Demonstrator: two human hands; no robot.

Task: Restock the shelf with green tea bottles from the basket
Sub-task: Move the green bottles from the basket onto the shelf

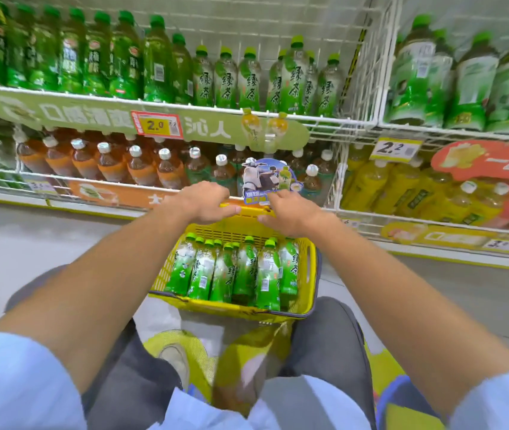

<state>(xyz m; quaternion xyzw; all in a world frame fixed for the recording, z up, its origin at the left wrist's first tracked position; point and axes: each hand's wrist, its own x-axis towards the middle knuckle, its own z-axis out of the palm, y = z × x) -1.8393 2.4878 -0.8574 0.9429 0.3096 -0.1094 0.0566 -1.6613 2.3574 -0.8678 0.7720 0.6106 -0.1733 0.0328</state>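
We judge the restocking barely begun. The yellow basket [310, 268] sits near us, in front of the shelves, packed with green tea bottles [246, 271] lying side by side, and none is in hand. Our left hand [205, 202] curls its fingers [230, 209] over the basket's far rim. Our right hand [290, 212] lies on that rim beside it; whether its fingers grip we cannot tell. On the upper shelf [324, 121], far and above, matching bottles [293, 85] stand with room behind them, so nearly all the load remains.

brown tea btls [107, 164] mid-left | yellow btls [402, 187] right | 2.0 tag [156, 125] | 2.2 tag [394, 148] | scooter promo card [265, 178] ctr
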